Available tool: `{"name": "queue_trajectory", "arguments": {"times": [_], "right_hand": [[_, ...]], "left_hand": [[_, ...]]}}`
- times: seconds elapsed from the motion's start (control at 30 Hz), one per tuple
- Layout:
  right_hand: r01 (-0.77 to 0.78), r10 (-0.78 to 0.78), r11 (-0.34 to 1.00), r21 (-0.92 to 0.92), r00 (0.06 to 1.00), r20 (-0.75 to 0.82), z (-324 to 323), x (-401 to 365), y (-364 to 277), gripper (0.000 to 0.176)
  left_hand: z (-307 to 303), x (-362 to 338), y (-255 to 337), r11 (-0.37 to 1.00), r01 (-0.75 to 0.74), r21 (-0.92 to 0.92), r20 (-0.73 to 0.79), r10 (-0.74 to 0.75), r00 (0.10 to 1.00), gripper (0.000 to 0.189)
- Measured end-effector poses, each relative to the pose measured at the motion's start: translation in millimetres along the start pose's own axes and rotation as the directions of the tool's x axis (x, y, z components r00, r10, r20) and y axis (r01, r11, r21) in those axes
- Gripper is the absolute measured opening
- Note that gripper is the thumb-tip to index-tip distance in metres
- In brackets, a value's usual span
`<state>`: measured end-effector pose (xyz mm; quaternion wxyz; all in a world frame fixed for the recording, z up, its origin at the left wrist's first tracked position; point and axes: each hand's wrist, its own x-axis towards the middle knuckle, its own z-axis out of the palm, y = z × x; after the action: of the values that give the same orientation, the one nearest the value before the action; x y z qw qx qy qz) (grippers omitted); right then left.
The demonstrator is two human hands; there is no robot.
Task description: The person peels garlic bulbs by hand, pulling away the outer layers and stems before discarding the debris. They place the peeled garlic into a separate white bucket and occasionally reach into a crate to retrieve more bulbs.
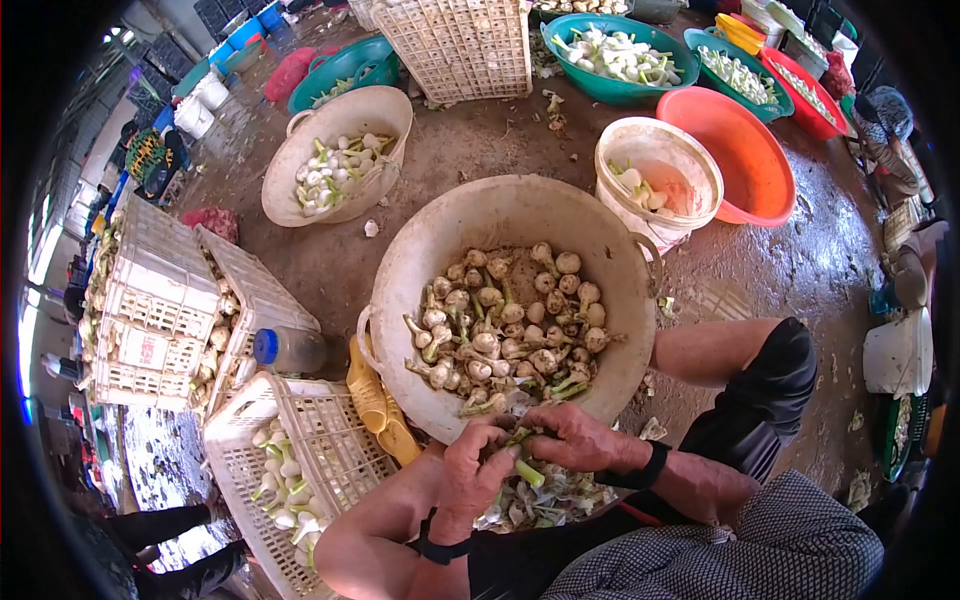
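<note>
Hands meet just below the near rim of a big pale basin [395, 250]. The left hand [468, 472] and the right hand [572, 432] are both closed on one bulb [520, 455], fingers curled tight, and its green stalk [531, 474] pokes out between them. The fingers cover most of the bulb, so I cannot tell how much of its skin is on. Each wrist wears a black band.

Straight beyond the hands, the big basin holds a heap of unpeeled bulbs [510, 330], brownish, with roots and short stalks on them. Under the hands, between the person's knees, lies a pile of peelings [548, 503].

Just left of the left hand stands a white crate [340, 440] with cleaned white bulbs [280, 485] in it. A pair of yellow slippers [378, 400] lies between that crate and the big basin, touching the basin's wall. A plastic bottle [290, 350] with a blue cap lies beyond the slippers, against another crate.

Beyond the right hand, past the big basin, a white bucket [680, 150] holds what look like a few pale pieces, and it sits against an orange basin [745, 150]. Beyond the left hand, well apart, a second pale basin [375, 105] carries trimmed white bulbs with green ends. All of this stands on a wet dirt floor [500, 150].
</note>
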<state>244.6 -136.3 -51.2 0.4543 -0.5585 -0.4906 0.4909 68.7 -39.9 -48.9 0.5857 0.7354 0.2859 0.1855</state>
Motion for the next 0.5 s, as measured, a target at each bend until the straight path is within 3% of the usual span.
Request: {"name": "queue_trajectory", "arguments": {"times": [0.1, 0.2, 0.3, 0.33, 0.37, 0.43, 0.5], "right_hand": [[-0.016, 0.015, 1.000, -0.002, 0.996, -0.084, 7.0, -1.5, 0.5, 0.024], [-0.129, 0.118, 0.988, -0.080, 0.985, -0.125, 12.8, -3.4, 0.6, 0.031], [-0.125, 0.128, 0.992, 0.027, 0.968, -0.216, 19.7, -1.1, 14.7, 0.028], [-0.188, 0.245, 0.948, 0.256, 0.946, -0.214, 19.2, 1.0, 20.3, 0.023], [-0.237, 0.358, 0.850, 0.471, 0.915, -0.185, 18.2, 2.3, 25.9, 0.018], [-0.273, 0.413, 0.816, 0.509, 0.892, -0.184, 17.4, 3.6, 36.6, 0.016], [-0.249, 0.478, 0.733, 0.633, 0.850, -0.219, 22.4, 3.5, 44.7, 0.017]], "left_hand": [[5.8, -0.5, -1.1, 0.995, -0.102, 0.010, -0.018, 0.102, 0.995, 0.016], [9.7, -1.7, -6.8, 0.991, -0.128, 0.028, -0.044, 0.129, 0.991, 0.015], [7.7, -0.4, -10.0, 0.985, -0.171, 0.014, -0.035, 0.172, 0.985, 0.012], [6.5, 0.0, -3.1, 0.984, -0.175, 0.015, -0.032, 0.176, 0.984, 0.012], [5.2, -0.6, 8.5, 0.991, -0.096, -0.092, -0.048, 0.092, 0.995, 0.012], [4.3, -1.3, 14.2, 0.980, -0.017, -0.200, -0.057, 0.006, 0.998, 0.012], [5.1, -4.3, 10.4, 0.840, 0.150, -0.521, -0.085, -0.226, 0.970, 0.021]]}}
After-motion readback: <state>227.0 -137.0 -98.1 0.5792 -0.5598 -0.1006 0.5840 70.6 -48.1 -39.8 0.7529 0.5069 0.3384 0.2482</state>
